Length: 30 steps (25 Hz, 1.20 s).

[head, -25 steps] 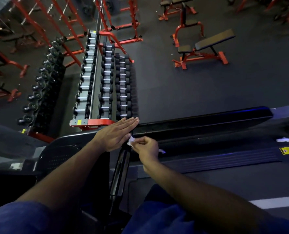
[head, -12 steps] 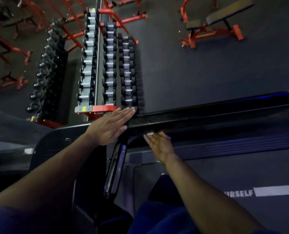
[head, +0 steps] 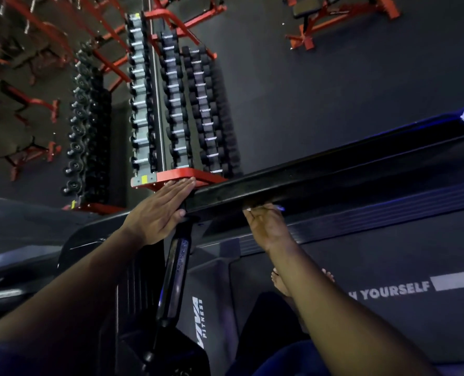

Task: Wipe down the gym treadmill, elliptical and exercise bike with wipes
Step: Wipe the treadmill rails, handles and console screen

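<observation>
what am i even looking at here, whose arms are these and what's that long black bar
This is one view from a camera worn on a person's head, looking down at their own two arms in a gym. The long black bar seems to be a side rail of a treadmill they are cleaning. Their left hand lies flat on the rail's near end, fingers straight. Their right hand reaches under the rail's edge with a small white wipe at its fingertips; how it is held is hard to see. Behind the rail stands a red rack of dumbbells, with a red weight bench farther off on the dark floor.
</observation>
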{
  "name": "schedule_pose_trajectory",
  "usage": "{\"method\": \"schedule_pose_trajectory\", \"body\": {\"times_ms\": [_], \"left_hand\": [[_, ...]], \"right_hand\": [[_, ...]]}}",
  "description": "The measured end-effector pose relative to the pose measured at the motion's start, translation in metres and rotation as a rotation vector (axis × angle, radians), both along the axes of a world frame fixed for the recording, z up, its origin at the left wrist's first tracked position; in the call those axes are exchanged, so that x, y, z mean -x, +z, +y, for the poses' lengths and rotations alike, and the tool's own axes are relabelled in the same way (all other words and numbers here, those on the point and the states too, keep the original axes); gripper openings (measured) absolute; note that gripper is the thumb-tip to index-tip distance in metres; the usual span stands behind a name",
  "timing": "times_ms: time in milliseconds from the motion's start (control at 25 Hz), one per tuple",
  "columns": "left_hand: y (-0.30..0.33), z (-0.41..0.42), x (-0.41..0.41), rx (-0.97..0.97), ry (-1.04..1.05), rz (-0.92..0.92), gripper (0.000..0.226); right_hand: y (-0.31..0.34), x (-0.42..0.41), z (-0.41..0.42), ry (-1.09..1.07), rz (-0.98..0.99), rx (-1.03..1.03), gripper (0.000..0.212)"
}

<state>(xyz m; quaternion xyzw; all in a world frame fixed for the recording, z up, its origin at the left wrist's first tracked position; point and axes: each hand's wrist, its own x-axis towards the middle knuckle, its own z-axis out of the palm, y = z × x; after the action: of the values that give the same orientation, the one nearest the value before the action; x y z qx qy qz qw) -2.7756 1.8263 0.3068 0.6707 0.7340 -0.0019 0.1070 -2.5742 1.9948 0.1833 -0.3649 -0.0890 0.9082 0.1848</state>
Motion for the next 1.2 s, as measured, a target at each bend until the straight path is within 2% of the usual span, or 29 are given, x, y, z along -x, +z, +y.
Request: {"method": "schedule_pose_trajectory", "body": {"times_ms": [240, 320, 440, 560, 640, 800, 920, 1040, 1200], "left_hand": [[0.01, 0.004, -0.021, 0.002, 0.072, 0.047, 0.061], [0.009, 0.017, -0.046, -0.022, 0.079, 0.081, 0.062], [-0.005, 0.062, -0.095, -0.059, 0.027, 0.079, 0.065], [-0.016, 0.111, -0.136, -0.086, 0.009, 0.138, 0.067], [-0.022, 0.129, -0.15, -0.093, 0.019, 0.184, 0.068], [-0.029, 0.136, -0.155, -0.136, 0.022, 0.18, 0.07], [-0.033, 0.134, -0.154, -0.172, 0.027, 0.16, 0.069], [-0.032, 0.134, -0.155, -0.194, 0.025, 0.15, 0.07], [-0.023, 0.132, -0.147, -0.198, -0.005, 0.068, 0.066]], "right_hand": [[0.002, -0.068, 0.071, -0.111, -0.154, -0.087, 0.035], [0.019, -0.079, 0.086, -0.134, -0.213, -0.045, 0.035], [0.052, -0.089, 0.106, -0.246, -0.219, 0.098, 0.025], [0.048, -0.102, 0.134, -0.46, -0.278, 0.079, 0.011], [0.045, -0.116, 0.157, -0.5, -0.365, 0.004, 0.007], [0.068, -0.152, 0.197, -0.556, -0.416, -0.041, 0.037], [0.083, -0.168, 0.221, -0.503, -0.492, -0.188, 0.032], [0.089, -0.182, 0.232, -0.45, -0.547, -0.31, 0.038], [0.075, -0.17, 0.202, -0.475, -0.5, -0.235, 0.053]]}}
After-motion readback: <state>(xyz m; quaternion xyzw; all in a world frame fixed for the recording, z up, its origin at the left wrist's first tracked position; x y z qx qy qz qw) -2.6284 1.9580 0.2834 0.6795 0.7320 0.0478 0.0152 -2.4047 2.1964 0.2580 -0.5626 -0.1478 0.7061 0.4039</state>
